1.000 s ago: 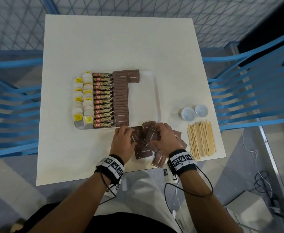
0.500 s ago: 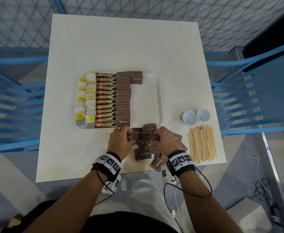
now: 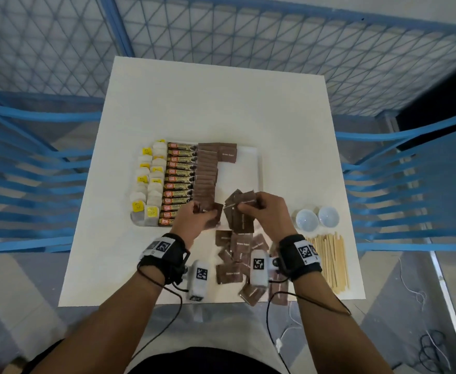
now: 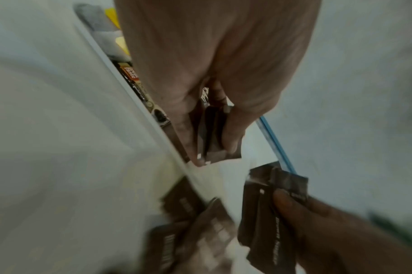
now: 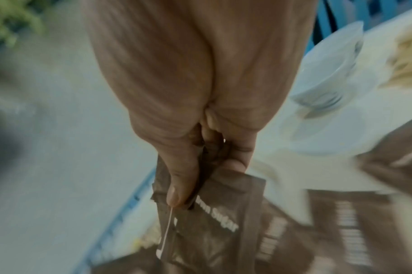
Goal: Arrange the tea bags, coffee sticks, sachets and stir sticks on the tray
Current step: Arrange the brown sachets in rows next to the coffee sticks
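A small stack of brown sugar sachets (image 3: 212, 215) is pinched between thumb and curled fingers of the left hand (image 3: 193, 221), at the near edge of the tray (image 3: 251, 168). A fanned bundle of sachets (image 3: 241, 209) is gripped by the right hand (image 3: 268, 215) above the tray's near right corner. Loose sachets (image 3: 237, 256) are scattered on the table (image 3: 221, 103) between the wrists; stir sticks (image 3: 329, 261) lie at the right.

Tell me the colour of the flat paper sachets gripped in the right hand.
Brown with white lettering, clearest in the right wrist view: the flat paper sachets in the right hand.
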{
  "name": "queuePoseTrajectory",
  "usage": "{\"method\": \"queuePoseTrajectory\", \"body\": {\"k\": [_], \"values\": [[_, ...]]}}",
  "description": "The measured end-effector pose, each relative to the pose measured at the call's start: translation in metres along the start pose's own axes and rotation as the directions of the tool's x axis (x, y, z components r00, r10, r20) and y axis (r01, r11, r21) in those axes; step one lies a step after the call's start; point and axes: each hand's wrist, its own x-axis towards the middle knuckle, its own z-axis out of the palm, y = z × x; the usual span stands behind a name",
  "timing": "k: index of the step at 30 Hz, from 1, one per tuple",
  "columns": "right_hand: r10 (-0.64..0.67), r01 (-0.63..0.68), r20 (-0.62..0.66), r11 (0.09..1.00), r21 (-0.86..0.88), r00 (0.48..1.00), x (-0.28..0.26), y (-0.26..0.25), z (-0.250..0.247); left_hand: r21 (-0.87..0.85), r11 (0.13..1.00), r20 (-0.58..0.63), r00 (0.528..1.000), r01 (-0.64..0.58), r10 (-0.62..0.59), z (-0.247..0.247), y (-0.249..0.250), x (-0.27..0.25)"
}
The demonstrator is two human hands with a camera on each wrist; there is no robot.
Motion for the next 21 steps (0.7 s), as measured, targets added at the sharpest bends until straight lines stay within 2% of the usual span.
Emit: {"method": "queuePoseTrajectory", "body": {"k": [4,7,11,14,16,21], "values": [[-0.048,0.039,0.033,0.972,0.233,0.998,0.016,-0.027,0.009,-0.306,0.945,0.158,0.985,0.116,-0.070,0.013,0.030,-0.006],[-0.066,0.060,0.027,0.980,0.191,0.997,0.030,-0.035,0.017,-0.432,0.885,0.243,0.968,0.172,-0.070,0.018,0.046,-0.010],[-0.153,0.156,0.055,0.987,-0.048,0.987,0.047,-0.036,0.021,-0.536,0.819,0.264,0.962,0.204,-0.066,0.017,0.057,-0.007],[-0.227,0.242,0.092,0.950,-0.199,0.969,0.055,-0.038,0.022,-0.509,0.845,0.225,0.973,0.165,-0.054,0.020,0.060,-0.007],[-0.245,0.262,0.102,0.942,-0.208,0.964,0.059,-0.040,0.022,-0.518,0.841,0.189,0.980,0.156,-0.065,0.024,0.059,-0.005],[-0.232,0.246,0.157,0.966,-0.074,0.960,0.068,-0.043,0.021,-0.541,0.825,0.154,0.984,0.164,-0.094,0.026,0.059,0.002]]}}
